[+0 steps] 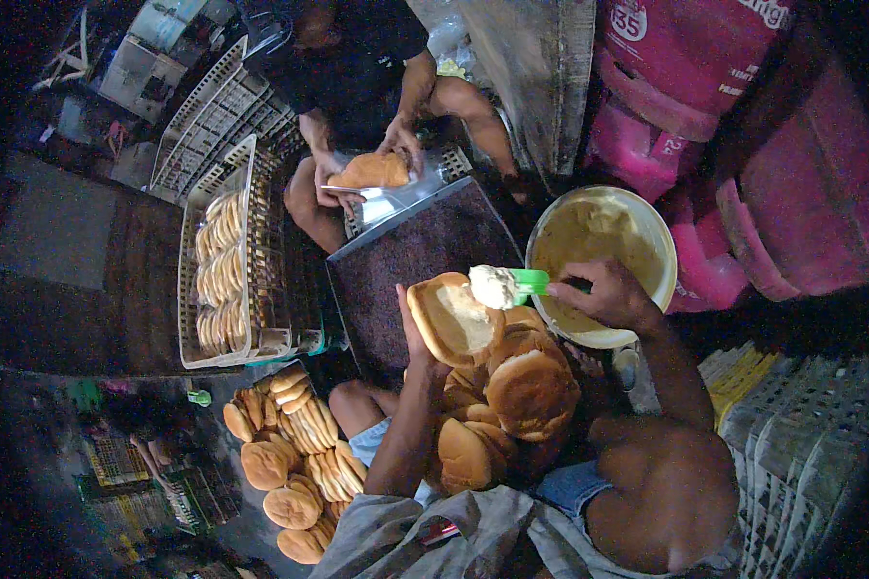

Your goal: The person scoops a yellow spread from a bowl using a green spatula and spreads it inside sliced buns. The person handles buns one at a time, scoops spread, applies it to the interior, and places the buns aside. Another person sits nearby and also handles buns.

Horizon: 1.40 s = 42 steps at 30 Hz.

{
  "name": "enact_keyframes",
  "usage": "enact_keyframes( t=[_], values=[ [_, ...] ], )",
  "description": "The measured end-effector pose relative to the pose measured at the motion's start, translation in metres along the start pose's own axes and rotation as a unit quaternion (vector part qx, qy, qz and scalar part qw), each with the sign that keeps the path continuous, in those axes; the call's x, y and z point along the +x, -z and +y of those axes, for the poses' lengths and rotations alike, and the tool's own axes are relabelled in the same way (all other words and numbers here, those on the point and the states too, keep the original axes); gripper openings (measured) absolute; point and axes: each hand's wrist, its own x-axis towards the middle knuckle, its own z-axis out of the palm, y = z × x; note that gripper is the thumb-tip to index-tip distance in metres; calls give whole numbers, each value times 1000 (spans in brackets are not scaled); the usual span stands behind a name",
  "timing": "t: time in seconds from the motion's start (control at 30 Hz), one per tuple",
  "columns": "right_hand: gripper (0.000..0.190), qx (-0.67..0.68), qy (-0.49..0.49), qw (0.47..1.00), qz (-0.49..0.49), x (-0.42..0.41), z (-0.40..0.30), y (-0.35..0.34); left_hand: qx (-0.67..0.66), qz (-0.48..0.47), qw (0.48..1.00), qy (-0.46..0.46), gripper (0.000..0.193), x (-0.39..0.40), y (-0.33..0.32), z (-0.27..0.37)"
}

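Note:
My left hand [418,336] holds a split bread bun [458,318] with its pale inner face up. In my right hand [597,293] is a green spatula [531,282], its blade loaded with white cream [492,287] over the bun's upper right edge. A round bucket [601,339] with yellowish cream smeared inside lies under and beyond my right hand. Large round buns [532,394] are piled on my lap, just below the held bun.
Across a dark board [423,268], a co-worker's hands [398,141] hold a bun [373,171] at a clear bag. A plastic crate [188,289] of packed buns stands left, more buns [290,505] lower left. Pink containers [804,188] stand right, stacked crates [796,441] lower right.

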Motion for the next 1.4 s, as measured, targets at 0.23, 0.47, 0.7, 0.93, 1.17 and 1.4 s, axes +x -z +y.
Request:
enact_keyframes(
  t=[0.23,0.47,0.7,0.93,1.17,1.4],
  values=[
    [22,-178,234,952,81,33,-21,-40,-144,-237,956,96,83,-3,6,2],
    [40,-347,308,883,70,21,-15,-36,-66,-129,988,52,58,0,10,-9],
    [46,-391,261,860,200,3,-1,-49,19,-119,992,24,57,-5,1,-18],
    [49,-300,132,933,151,-29,45,-36,16,-86,996,-2,48,37,48,0],
    [49,-88,63,967,232,-39,69,-13,374,14,889,-266,51,131,171,22],
    [34,-38,-14,979,200,-48,106,-44,791,-100,598,-82,45,188,173,-7]
  ],
)
